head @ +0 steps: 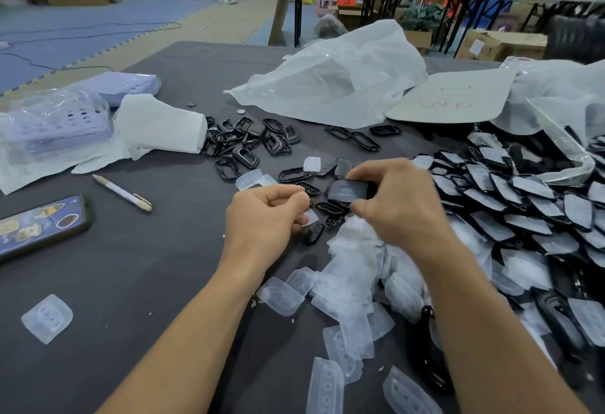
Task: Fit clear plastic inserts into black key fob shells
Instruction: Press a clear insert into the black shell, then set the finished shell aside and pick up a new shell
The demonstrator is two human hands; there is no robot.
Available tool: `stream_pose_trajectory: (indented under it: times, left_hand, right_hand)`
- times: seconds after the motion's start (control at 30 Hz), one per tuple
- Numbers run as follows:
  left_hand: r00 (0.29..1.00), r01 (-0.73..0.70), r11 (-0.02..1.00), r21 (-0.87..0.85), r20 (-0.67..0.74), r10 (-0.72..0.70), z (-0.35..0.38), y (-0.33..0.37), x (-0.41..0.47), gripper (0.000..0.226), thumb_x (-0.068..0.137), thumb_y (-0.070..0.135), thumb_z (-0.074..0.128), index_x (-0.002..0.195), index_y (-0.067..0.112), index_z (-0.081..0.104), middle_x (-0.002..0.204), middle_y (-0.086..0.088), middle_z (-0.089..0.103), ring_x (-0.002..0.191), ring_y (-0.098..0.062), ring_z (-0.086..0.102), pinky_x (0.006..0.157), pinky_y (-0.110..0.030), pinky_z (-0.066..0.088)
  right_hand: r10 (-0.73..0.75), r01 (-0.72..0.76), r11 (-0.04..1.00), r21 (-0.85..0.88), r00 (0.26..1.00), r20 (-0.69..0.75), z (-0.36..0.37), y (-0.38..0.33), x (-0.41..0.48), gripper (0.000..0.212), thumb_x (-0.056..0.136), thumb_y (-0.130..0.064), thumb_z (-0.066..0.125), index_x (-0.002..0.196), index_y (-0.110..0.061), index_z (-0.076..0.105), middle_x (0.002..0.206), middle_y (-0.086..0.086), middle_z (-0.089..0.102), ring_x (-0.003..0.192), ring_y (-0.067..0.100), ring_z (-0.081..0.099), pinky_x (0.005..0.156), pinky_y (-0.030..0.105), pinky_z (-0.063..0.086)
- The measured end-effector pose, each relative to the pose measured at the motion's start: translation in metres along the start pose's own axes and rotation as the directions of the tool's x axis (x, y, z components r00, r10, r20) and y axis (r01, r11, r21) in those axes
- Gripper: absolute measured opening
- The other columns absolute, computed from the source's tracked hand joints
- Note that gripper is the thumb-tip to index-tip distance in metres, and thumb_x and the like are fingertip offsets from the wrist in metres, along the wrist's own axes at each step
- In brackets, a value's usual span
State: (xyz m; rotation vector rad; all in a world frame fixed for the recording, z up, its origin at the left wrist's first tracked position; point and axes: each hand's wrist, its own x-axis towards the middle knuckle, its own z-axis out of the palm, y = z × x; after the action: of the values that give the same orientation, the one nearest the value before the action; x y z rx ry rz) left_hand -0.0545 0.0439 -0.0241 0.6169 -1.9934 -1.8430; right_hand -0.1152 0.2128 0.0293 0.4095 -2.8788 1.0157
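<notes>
Head view looks down on a dark table where both hands meet near the middle. The right hand grips a black key fob shell between thumb and curled fingers. A pale, clear layer lies across the shell's upper face, but whether it is fully seated cannot be told, and the fingers hide the shell's right end. The left hand is curled, pinching a clear insert of which only a corner shows past the fingertips. The two hands are close but not touching.

Under and in front of the right wrist lies a heap of clear inserts, overlapping so that single pieces are hard to separate. The right forearm covers part of the heap. To the right, a spread of fitted shells runs off the frame edge. Beyond the hands sits a cluster of empty black shells, and a few more lie directly under the hands, partly blocked.

One lone insert lies well apart at the left. A pen and a phone rest left of the hands, the phone cut off by the frame. A crumpled plastic bag lies at the far side.
</notes>
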Motion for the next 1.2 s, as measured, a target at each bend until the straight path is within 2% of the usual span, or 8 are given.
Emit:
stream_pose_trajectory:
  times: [0.13, 0.2, 0.37, 0.5, 0.7, 0.9, 1.0, 1.2]
  left_hand:
    - [0.991, -0.134, 0.956, 0.262, 0.005, 0.137, 0.000, 0.000, -0.003, 0.016, 0.082, 0.025, 0.078, 0.083, 0.041, 0.080, 0.071, 0.023, 0.075, 0.071, 0.006, 0.071, 0.068, -0.011, 0.052]
    - [0.981, -0.191, 0.916, 0.353, 0.041, 0.189, 0.003, 0.001, -0.006, 0.021, 0.082, 0.023, 0.076, 0.091, 0.041, 0.081, 0.074, 0.031, 0.073, 0.077, 0.013, 0.068, 0.067, -0.002, 0.047]
    - [0.955, -0.283, 0.821, 0.497, 0.065, 0.290, 0.010, 0.000, -0.005, 0.040, 0.088, 0.014, 0.069, 0.117, 0.040, 0.076, 0.095, 0.031, 0.072, 0.093, 0.019, 0.063, 0.093, -0.004, 0.046]
    - [0.940, -0.337, 0.674, 0.657, 0.195, 0.280, 0.010, -0.010, 0.006, 0.049, 0.098, 0.023, 0.063, 0.145, 0.034, 0.058, 0.150, 0.009, 0.053, 0.144, -0.010, 0.041, 0.116, -0.025, 0.031]
    - [0.888, -0.440, 0.570, 0.694, 0.239, 0.394, 0.012, -0.018, 0.011, 0.029, 0.095, 0.027, 0.059, 0.115, 0.028, 0.079, 0.119, 0.011, 0.075, 0.110, -0.003, 0.047, 0.113, -0.033, 0.033]
    - [0.934, -0.313, 0.718, 0.621, 0.064, 0.351, 0.012, -0.012, 0.028, 0.040, 0.099, 0.017, 0.055, 0.136, 0.026, 0.068, 0.137, -0.001, 0.067, 0.138, -0.021, 0.047, 0.112, -0.034, 0.036]
    - [0.932, -0.335, 0.607, 0.721, 0.156, 0.328, 0.010, -0.008, 0.049, 0.046, 0.102, 0.017, 0.051, 0.147, 0.020, 0.057, 0.148, 0.000, 0.059, 0.147, -0.021, 0.037, 0.124, -0.042, 0.026]
    - [0.902, -0.354, 0.406, 0.843, 0.192, 0.388, 0.018, -0.013, 0.055, 0.024, 0.100, 0.029, 0.060, 0.115, 0.026, 0.078, 0.111, 0.000, 0.076, 0.118, -0.020, 0.060, 0.125, -0.039, 0.015]
  right_hand:
    - [0.170, -0.270, 0.937, -0.221, 0.907, -0.385, -0.028, 0.030, 0.011, 0.056, 0.078, -0.007, 0.073, 0.130, -0.025, 0.067, 0.124, 0.007, 0.071, 0.123, 0.031, 0.057, 0.111, 0.040, 0.035]
    - [0.201, -0.312, 0.928, -0.205, 0.880, -0.430, -0.035, 0.036, 0.011, 0.067, 0.076, -0.005, 0.071, 0.140, -0.018, 0.057, 0.137, 0.011, 0.062, 0.134, 0.034, 0.048, 0.116, 0.045, 0.026]
    - [0.166, -0.202, 0.961, -0.189, 0.967, -0.192, -0.015, 0.021, 0.012, 0.058, 0.078, -0.011, 0.071, 0.133, -0.027, 0.065, 0.114, 0.009, 0.073, 0.117, 0.030, 0.063, 0.111, 0.038, 0.042]
    - [0.044, -0.044, 0.996, -0.076, 0.999, 0.001, 0.021, 0.015, 0.011, 0.047, 0.089, -0.015, 0.064, 0.133, -0.028, 0.066, 0.127, 0.004, 0.069, 0.117, 0.027, 0.063, 0.111, 0.038, 0.044]
    - [-0.100, 0.121, 0.976, -0.181, 0.988, 0.119, 0.054, 0.024, 0.014, 0.055, 0.107, -0.041, 0.045, 0.157, -0.022, 0.037, 0.159, 0.000, 0.044, 0.150, 0.022, 0.028, 0.124, 0.040, 0.012]
    - [-0.126, 0.129, 0.959, -0.251, 0.992, 0.027, 0.054, 0.022, 0.015, 0.040, 0.103, -0.021, 0.049, 0.143, -0.016, 0.055, 0.121, 0.005, 0.055, 0.117, 0.029, 0.051, 0.107, 0.039, 0.036]
    - [-0.082, 0.093, 0.960, -0.266, 0.995, 0.051, 0.049, 0.021, 0.012, 0.057, 0.088, 0.001, 0.055, 0.143, -0.016, 0.059, 0.119, 0.004, 0.052, 0.113, 0.026, 0.050, 0.106, 0.037, 0.039]
    - [-0.050, 0.050, 0.965, -0.256, 0.999, 0.006, 0.046, 0.012, 0.012, 0.050, 0.085, 0.005, 0.051, 0.125, -0.022, 0.065, 0.121, 0.001, 0.064, 0.120, 0.024, 0.051, 0.109, 0.036, 0.037]
